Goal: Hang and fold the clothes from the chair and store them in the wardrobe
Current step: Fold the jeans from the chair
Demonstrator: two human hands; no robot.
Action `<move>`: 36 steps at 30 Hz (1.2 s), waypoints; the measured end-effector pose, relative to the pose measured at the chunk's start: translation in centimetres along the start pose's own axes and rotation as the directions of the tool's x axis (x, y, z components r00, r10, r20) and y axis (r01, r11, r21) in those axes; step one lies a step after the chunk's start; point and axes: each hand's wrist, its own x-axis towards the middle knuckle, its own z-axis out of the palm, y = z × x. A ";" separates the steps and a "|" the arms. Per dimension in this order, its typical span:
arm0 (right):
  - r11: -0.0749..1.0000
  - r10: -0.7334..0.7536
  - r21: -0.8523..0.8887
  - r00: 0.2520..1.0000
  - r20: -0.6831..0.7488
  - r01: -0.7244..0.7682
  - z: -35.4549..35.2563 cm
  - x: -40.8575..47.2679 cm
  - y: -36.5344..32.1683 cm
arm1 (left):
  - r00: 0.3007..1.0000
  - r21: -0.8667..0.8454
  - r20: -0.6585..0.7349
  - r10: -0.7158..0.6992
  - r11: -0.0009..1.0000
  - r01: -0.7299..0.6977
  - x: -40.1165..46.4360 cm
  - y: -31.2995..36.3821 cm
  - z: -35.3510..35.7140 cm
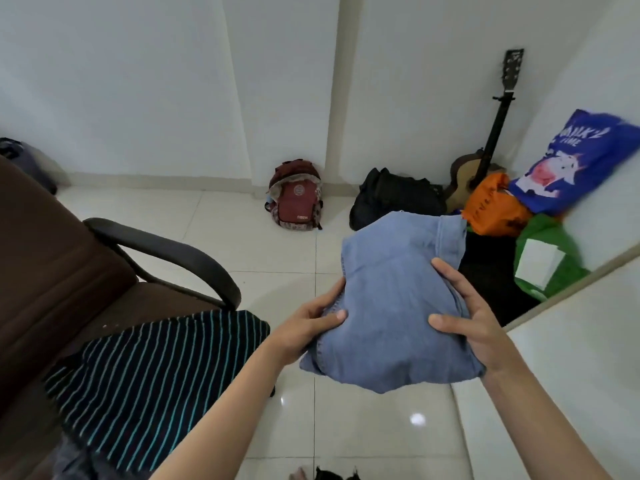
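Head view: the left hand (313, 318) and right hand (465, 315) each grip one side of a folded blue denim garment (391, 303), thumbs on top and fingers curled beneath. The bundle is held between them above the tiled floor (263, 258), rumpled and pale-stitched. A striped garment (149, 372) lies on the front edge of the brown chair (52, 271).

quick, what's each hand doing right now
Left hand: grips the folded denim garment.
Right hand: grips the same garment's other side.

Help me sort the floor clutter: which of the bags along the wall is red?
The backpack standing alone against the white wall, left of the others. It is maroon; the bag beside it is black, and those by the guitar are orange, blue and green.
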 end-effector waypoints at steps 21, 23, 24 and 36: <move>0.970 -0.082 0.139 0.800 -0.594 0.202 -12.8 -32.3 1.7 | 0.815 0.151 0.553 -0.171 0.983 0.103 -2.9 -6.2 28.8; 0.965 -0.079 0.144 0.766 -0.638 0.219 -13.0 -35.6 2.1 | 0.834 0.096 0.530 -0.151 0.988 0.118 -4.4 -7.4 30.8; 0.963 -0.076 0.145 0.750 -0.657 0.226 -13.0 -37.1 2.3 | 0.838 0.078 0.526 -0.145 0.989 0.122 -5.2 -7.8 31.7; 0.972 -0.221 -0.126 0.580 -0.784 0.200 -11.0 -53.7 2.7 | 0.759 0.168 0.649 0.051 0.963 -0.209 -11.5 -7.0 40.7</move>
